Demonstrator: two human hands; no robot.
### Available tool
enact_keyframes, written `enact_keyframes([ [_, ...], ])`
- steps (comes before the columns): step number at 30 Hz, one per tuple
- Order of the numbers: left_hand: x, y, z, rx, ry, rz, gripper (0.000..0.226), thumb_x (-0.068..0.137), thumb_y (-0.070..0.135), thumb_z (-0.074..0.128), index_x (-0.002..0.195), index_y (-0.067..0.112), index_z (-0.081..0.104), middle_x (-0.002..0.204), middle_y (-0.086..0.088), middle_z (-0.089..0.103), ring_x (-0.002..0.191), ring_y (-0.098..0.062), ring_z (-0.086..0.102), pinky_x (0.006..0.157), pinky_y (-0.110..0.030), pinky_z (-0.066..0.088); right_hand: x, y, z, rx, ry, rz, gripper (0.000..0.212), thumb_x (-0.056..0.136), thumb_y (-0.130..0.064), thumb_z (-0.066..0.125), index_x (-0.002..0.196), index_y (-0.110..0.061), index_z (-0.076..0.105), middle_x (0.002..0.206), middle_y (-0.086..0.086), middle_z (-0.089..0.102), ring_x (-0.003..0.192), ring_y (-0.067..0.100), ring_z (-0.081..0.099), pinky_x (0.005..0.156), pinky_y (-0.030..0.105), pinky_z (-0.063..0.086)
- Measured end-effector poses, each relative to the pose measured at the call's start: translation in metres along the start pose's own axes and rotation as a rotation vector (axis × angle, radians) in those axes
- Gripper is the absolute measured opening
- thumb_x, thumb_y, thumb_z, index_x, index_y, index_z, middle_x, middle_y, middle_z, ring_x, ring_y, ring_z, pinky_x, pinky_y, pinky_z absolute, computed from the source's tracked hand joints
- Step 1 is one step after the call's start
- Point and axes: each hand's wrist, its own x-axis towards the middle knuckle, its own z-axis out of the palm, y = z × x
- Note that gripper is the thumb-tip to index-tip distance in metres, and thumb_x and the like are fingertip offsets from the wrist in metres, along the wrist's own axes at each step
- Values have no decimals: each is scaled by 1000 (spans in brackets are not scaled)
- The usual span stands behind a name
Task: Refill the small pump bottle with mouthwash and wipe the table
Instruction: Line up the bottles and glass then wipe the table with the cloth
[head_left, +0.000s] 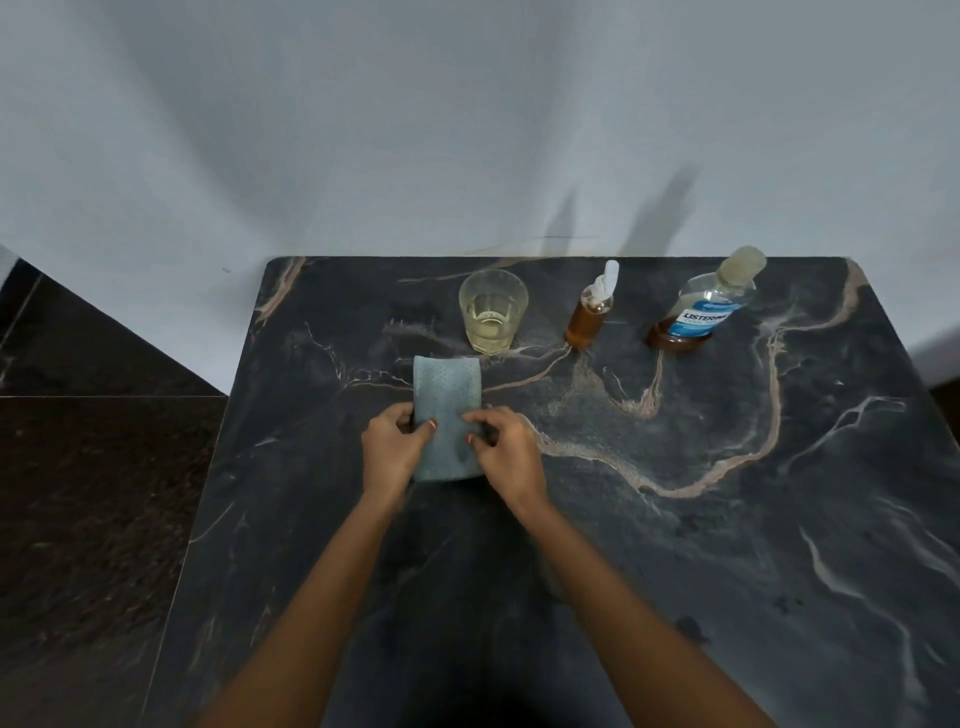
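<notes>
1. Head view: you are looking down at a dark marbled worktop (675, 519) set against a pale wall (415, 130), with dark floor (78, 493) to its left.
2. Your left hand (392, 449) grips the left edge of a blue-grey cloth (448, 410). The thumb lies on top of the fabric and the fingers curl at its side.
3. Your right hand (506, 447) pinches the right edge of the same cloth. Thumb and forefinger are closed on the fabric, and the other fingers are curled behind them.
4. The cloth is a folded oblong that lies flat on the left half of the worktop and runs away from you. Its near end sits between your two hands, and its far end stops just short of the glass.
5. The glass (492, 317) stands upright near the back edge, with pale yellowish liquid roughly halfway up.
6. The small pump bottle (589, 317) stands just right of the glass, apart from it. Its white pump head is on, and amber liquid fills most of its body.
7. The mouthwash bottle (701, 312) stands further right, also near the back edge and apart from the pump bottle. Its cap is on and its label is blue and white. Only a shallow layer of amber liquid shows at its bottom.
8. The glass and both bottles form a row along the back of the worktop, beyond the cloth and apart from your hands.
9. Your bare forearms reach in from the bottom of the view and converge on the cloth.
</notes>
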Motion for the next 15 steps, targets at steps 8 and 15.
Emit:
enact_keyframes([
  [8,-97,-13,29,-127,-175,43,14,85,7,60,97,14,64,91,2,67,83,-3,63,68,-15,51,-89,37,-60,100,58,33,16,79,-10,68,93,-17,69,90,-14,58,79,-10,54,69,4,44],
  [15,-163,-45,64,-51,-254,38,17,83,6,62,96,17,64,90,8,66,83,1,62,68,-11,51,-158,76,-101,43,40,40,14,76,-8,70,85,-17,67,83,-16,54,77,0,56,69,8,45],
])
